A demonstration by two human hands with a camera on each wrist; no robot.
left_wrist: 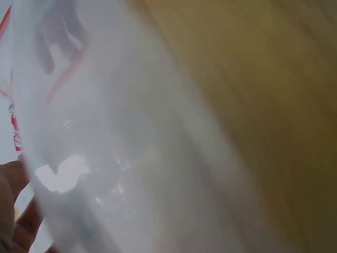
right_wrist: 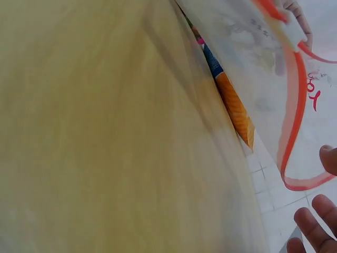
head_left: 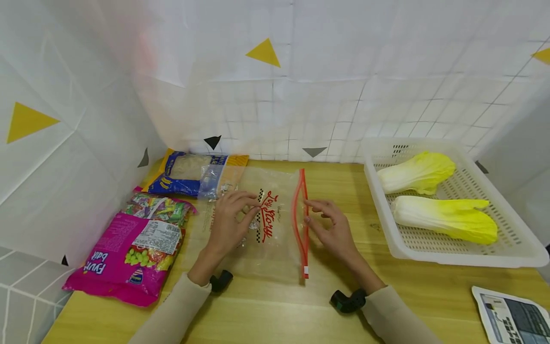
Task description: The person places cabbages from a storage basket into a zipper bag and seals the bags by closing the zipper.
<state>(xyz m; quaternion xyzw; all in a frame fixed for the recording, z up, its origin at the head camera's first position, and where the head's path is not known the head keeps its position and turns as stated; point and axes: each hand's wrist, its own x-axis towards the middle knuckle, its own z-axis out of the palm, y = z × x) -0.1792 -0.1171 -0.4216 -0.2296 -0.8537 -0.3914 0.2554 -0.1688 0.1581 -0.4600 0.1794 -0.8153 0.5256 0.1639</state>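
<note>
A clear zip bag (head_left: 277, 255) with a red zip edge and red lettering stands propped over the table, its mouth toward the right. My left hand (head_left: 232, 222) pinches the bag's film beside the lettering, thumb and fingertips close together. In the left wrist view, the bag's cloudy plastic (left_wrist: 121, 132) fills much of the picture and covers part of that hand. At the red zip edge (right_wrist: 295, 110), the bag gapes in a loop. My right hand (head_left: 331, 229) is beside this edge, thumb and fingers spread apart; whether the thumb touches the zip is unclear.
On the left lie a pink candy bag (head_left: 116, 258), another colourful candy packet (head_left: 148, 208) and a blue-and-yellow food packet (head_left: 180, 184). A white plastic basket (head_left: 412, 255) on the right holds two napa cabbages (head_left: 442, 217). A white-edged packet (head_left: 511, 315) lies front right.
</note>
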